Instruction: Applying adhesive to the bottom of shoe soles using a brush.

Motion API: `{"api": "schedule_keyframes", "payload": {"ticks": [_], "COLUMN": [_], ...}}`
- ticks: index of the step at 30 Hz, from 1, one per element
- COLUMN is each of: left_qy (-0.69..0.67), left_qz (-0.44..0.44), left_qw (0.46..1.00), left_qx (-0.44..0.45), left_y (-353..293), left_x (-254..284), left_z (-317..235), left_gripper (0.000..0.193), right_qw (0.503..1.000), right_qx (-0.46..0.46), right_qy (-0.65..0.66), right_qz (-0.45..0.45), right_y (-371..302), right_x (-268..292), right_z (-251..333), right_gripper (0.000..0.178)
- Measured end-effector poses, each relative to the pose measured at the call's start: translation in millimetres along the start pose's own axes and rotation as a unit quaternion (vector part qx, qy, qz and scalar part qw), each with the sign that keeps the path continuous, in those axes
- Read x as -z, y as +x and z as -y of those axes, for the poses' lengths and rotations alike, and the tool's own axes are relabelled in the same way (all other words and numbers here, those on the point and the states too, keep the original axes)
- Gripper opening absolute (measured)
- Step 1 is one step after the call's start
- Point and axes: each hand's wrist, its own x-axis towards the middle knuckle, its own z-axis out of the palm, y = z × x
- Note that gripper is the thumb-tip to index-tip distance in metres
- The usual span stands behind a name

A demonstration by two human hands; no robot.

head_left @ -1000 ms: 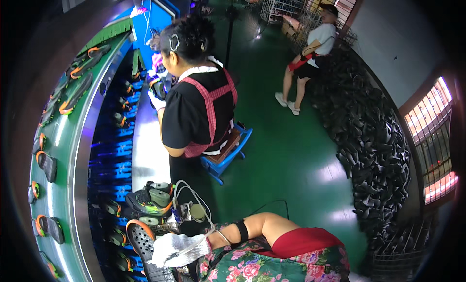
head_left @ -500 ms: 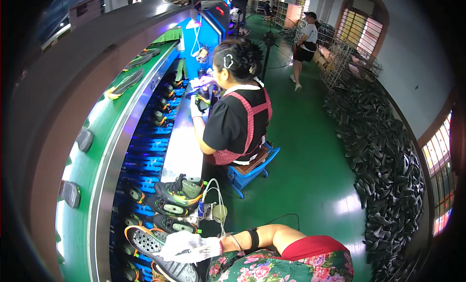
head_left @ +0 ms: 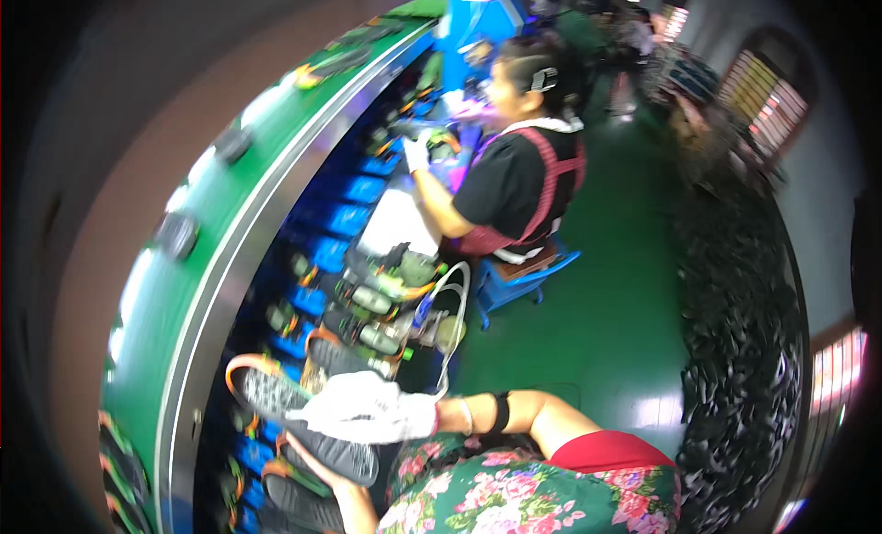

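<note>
A dark grey shoe sole [head_left: 344,454] with an orange rim and a pale patterned hollow at its far end lies slantwise low in the view. My right hand [head_left: 363,408], in a white glove, closes over its middle; the fingertips are blurred. Under the near part of the sole is my bare left hand [head_left: 317,462], gripping it from below with most fingers hidden. Just beyond the glove, another orange-rimmed dark sole [head_left: 329,352] sits by the line. More dark soles [head_left: 299,502] rest beside my left forearm.
Several black-and-green shoes [head_left: 377,304] stand at the bench's near end, beside a white cable [head_left: 450,341]. A co-worker [head_left: 514,176] sits ahead on a blue stool [head_left: 519,281]. Left runs a green conveyor [head_left: 230,203] carrying soles. Dark shoe parts [head_left: 744,378] are heaped at right.
The view has swung, so the bench and co-worker appear farther right. My left hand has come into sight under the sole. My gloved hand remains over the sole.
</note>
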Motion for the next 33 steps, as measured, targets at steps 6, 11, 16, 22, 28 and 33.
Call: {"api": "schedule_keyframes", "payload": {"ticks": [6,11,16,22,28,33], "left_qy": [-0.294,0.029,0.002,-0.020,-0.055,-0.008], "left_qz": [0.059,-0.111,-0.089,-0.047,0.025,-0.024], "left_qw": [0.953,0.993,0.995,0.995,0.995,0.998], "left_qx": [0.046,0.021,0.041,0.086,0.081,0.061], "left_y": [-20.4,-18.8,-23.0,-27.5,-30.4,-26.9], "left_x": [2.8,-14.3,-21.1,-2.3,11.3,12.2], "left_z": [-2.0,8.1,12.3,10.3,7.6,0.4], "left_gripper": [0.065,0.067,0.069,0.073,0.071,0.070], "right_qw": [0.997,0.997,0.994,0.984,0.985,0.997], "right_qx": [0.071,0.046,0.044,0.050,0.062,0.024], "right_qy": [-0.039,-0.029,-0.023,-0.098,-0.065,-0.025], "right_qz": [0.012,0.054,0.093,0.143,0.145,0.071], "right_y": [14.9,26.5,36.9,42.3,35.2,36.6], "right_x": [1.7,0.7,-10.5,-18.2,-24.7,-27.6], "right_z": [18.0,20.4,20.5,27.4,30.7,22.2], "right_gripper": [0.027,0.025,0.032,0.039,0.038,0.033]}}
